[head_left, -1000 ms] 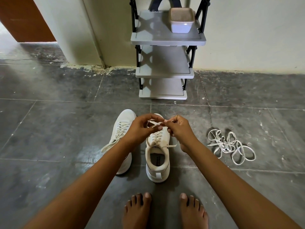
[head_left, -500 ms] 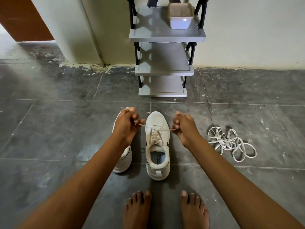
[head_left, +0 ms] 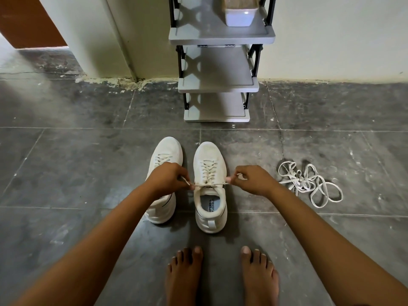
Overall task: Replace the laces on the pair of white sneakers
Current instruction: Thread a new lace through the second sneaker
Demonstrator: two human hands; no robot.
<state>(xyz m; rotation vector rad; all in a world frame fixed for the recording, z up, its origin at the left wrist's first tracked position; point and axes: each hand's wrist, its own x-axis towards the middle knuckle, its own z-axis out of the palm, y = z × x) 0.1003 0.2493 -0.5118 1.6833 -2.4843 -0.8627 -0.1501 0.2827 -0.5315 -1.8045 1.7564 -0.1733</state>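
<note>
**Q:** What does the head view show of the job so far?

**A:** Two white sneakers with knit uppers and thick foam soles stand side by side on the dark grey tiled floor [head_left: 77, 168], toes towards the floor's far edge. Both the sneaker on the person's left [head_left: 164, 149] and the sneaker on the person's right [head_left: 209, 151] carry flat cream lacing crossed up through the eyelets. Over the right one's top eyelets, a cream lace [head_left: 212, 184] is stretched taut sideways. I judge this to be the last tightening before a knot, and no bow shows there yet. Whether the left sneaker is knotted I cannot tell, because an arm covers its upper part.

**Q:** And the hands?

**A:** The left hand [head_left: 170, 180] has curled fingers pinching one lace end. The right hand [head_left: 251, 180] pinches the other end between thumb and fingertip.

**Q:** What else is there?

**A:** A limp, looped heap of white flat laces [head_left: 309, 184] lies on the floor, well to the right of the shoes. These are probably the ones taken out. A grey plastic three-tier rack with a black frame [head_left: 218, 69] stands at the floor's far edge against the pale wall [head_left: 331, 40]. A white rectangular plastic tub [head_left: 240, 17] sits on its top shelf. Two bare feet [head_left: 184, 274] rest at the floor's near edge.
</note>
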